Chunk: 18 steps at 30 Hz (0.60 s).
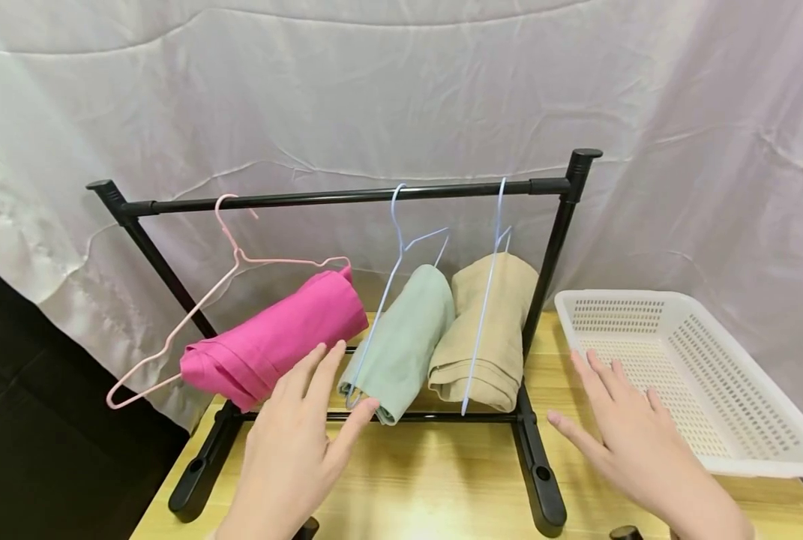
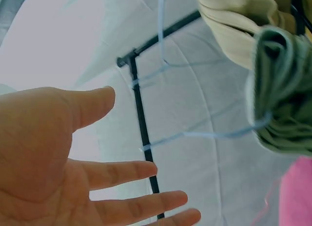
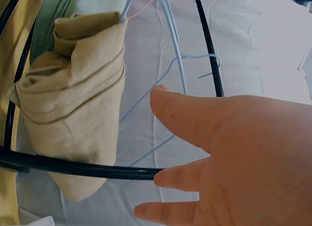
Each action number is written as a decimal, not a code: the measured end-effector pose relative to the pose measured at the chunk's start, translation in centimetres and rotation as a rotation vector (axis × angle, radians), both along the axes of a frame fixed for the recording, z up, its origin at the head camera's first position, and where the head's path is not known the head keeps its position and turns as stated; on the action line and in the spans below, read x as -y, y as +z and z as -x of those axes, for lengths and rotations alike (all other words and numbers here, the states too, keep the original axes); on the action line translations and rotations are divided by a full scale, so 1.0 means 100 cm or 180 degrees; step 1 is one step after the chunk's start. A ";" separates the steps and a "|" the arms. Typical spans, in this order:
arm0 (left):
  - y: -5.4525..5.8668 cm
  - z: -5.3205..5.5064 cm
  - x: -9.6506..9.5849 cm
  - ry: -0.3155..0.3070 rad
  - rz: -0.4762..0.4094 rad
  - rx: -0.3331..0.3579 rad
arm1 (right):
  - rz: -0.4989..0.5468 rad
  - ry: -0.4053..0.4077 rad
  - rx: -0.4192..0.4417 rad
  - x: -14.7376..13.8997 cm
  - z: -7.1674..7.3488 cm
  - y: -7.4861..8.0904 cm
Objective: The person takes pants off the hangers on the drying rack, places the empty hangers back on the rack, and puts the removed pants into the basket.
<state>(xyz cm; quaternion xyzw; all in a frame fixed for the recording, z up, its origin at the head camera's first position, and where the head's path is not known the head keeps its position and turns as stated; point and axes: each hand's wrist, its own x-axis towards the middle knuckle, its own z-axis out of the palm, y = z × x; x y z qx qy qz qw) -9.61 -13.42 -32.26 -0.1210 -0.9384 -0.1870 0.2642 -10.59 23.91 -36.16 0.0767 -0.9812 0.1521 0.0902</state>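
Observation:
On a black rack [image 1: 347,196] hang a pink hanger [image 1: 237,259] and two blue hangers. Folded over the pink one is a magenta cloth [image 1: 283,334]. The middle blue hanger [image 1: 381,300] carries a pale green cloth [image 1: 408,337], and the right blue hanger [image 1: 487,300] a beige cloth [image 1: 495,322]. My left hand [image 1: 300,435] is in front of the magenta and green cloths, fingers spread, holding nothing; its thumb tip is near the green cloth's lower end. To the right of the rack, my right hand [image 1: 633,442], fingers apart and holding nothing, overlaps a white basket's near-left side.
The white plastic basket [image 1: 745,352] with perforated walls stands on the wooden table [image 1: 435,480] at the right. Behind the rack hangs a pale curtain [image 1: 401,97]. Dark fabric [image 1: 43,420] lies beyond the table's left edge. The rack's feet [image 1: 543,480] extend toward the front.

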 end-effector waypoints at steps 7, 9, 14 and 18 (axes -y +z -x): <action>0.017 0.002 -0.023 -0.0686 -0.0307 -0.0322 | 0.0083 0.0218 -0.0234 -0.013 0.022 0.009; 0.021 0.003 -0.032 -0.0824 -0.0379 -0.0326 | 0.0195 0.0314 -0.0296 -0.016 0.029 0.012; 0.025 0.009 -0.053 -0.1023 -0.0462 -0.0231 | 0.0486 0.0391 -0.0220 -0.021 0.045 0.020; 0.021 0.020 -0.069 -0.1166 -0.0455 -0.0085 | 0.0721 0.0405 -0.0179 -0.024 0.059 0.023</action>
